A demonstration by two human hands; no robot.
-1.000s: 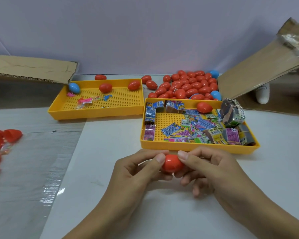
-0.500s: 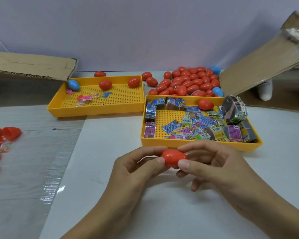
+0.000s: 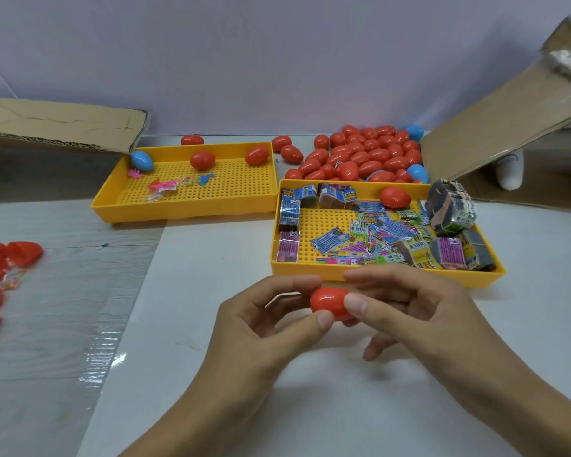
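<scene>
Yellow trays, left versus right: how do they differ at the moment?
Left tray holds one blue egg, two red eggs and a few toy packets, floor mostly bare; right tray holds a single red egg plus many printed leaflets and bundles. Left tray sits farther back; right tray lies nearer the held egg. Both are yellow, rectangular, with perforated floors.

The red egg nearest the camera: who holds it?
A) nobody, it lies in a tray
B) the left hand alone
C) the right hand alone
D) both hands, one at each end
D: the left hand and the right hand each pinch one end of the red egg.
</scene>
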